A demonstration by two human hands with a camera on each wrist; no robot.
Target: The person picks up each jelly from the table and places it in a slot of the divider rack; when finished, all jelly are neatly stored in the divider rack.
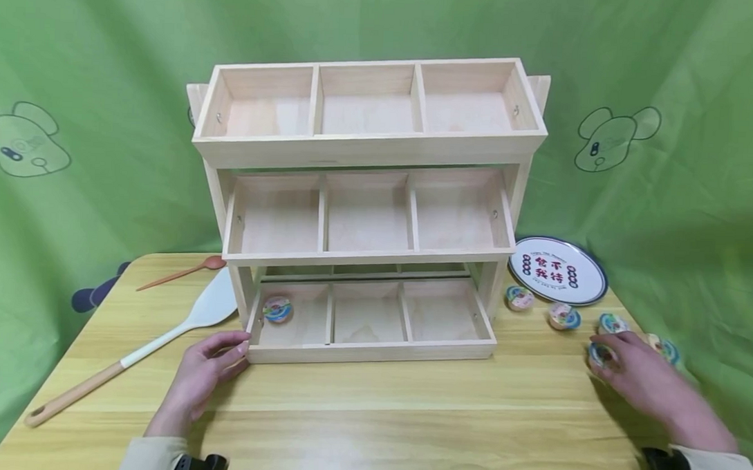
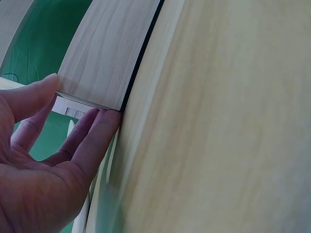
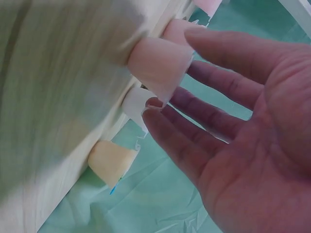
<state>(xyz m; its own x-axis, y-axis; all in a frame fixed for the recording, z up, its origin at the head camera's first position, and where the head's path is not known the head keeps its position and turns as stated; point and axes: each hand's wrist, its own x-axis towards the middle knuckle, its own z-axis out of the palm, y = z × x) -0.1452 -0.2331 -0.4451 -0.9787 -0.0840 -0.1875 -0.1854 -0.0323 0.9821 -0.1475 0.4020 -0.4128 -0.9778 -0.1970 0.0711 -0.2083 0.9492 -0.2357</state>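
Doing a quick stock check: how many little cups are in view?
6 visible: one cup in the left compartment of the bottom tray, two cups near the plate, three cups around the right hand. That hand may hide others.

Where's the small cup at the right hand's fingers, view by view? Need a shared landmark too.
Head: small cup at far right, partly covered by the right hand.
Left wrist: not in it.
Right wrist: above centre, the largest-looking cup.
Shared landmark: wooden tabletop, along the bottom in head, right side in left wrist, left side in right wrist.
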